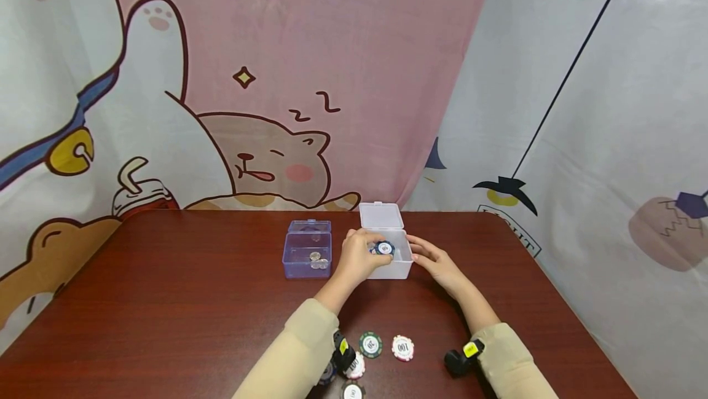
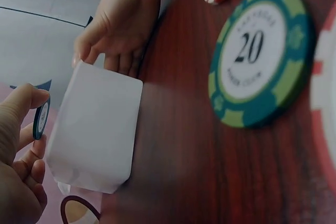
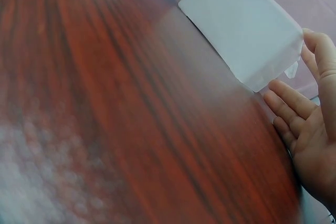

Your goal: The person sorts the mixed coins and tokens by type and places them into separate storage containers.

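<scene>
My left hand (image 1: 358,256) pinches a dark blue-green poker chip (image 1: 385,248) with a white centre between thumb and fingertips. The chip is on edge above the white plastic box (image 1: 389,272), whose lid (image 1: 381,216) is up at the back. In the left wrist view the held chip (image 2: 41,119) appears nearly side-on. At the box's right side, my right hand (image 1: 440,268) touches the wall with its fingertips and thumb. The right wrist view shows those fairly straight fingers (image 3: 294,103) by the box's corner. What lies inside the white box is mostly hidden by my left hand.
A blue-tinted clear box (image 1: 295,264) with its lid up holds several coins (image 1: 316,257), left of the white one. Nearer me lie loose chips: a green chip (image 1: 370,345), a red-and-white chip (image 1: 402,348) and others partly under my left sleeve. A patterned cloth hangs behind the table.
</scene>
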